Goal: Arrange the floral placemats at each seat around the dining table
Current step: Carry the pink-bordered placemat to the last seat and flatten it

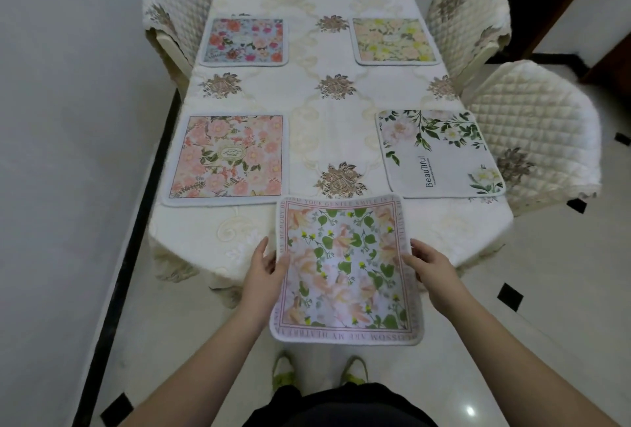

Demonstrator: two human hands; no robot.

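Soft, fleecy cloth with a rounded-corner square outline makes up the fifth placemat point(346, 269), printed with peach lilies, green heart-shaped leaves and a border of lettering. It is held roughly level over the near end of the bench point(327, 139), its far edge above the tablecloth and its near half out past the edge over the floor, probably so it can be laid down squarely at the end seat. The left hand point(264, 271) grips the left edge, thumb on top and fingers curled beneath; the right hand point(428, 264) pinches the right edge the same way.

Four placemats already lie flat, one before each quilted chair: a pink rose mat point(227, 156) near left, a white "Beautiful" mat point(440, 153) near right, a blue-ground mat point(244, 40) far left, a yellow-cream mat point(396, 40) far right. The cream tablecloth point(327, 109) is embroidered with brown flower medallions down its middle. A holding edge-to-edge grip likely keeps the limp cloth from sagging.
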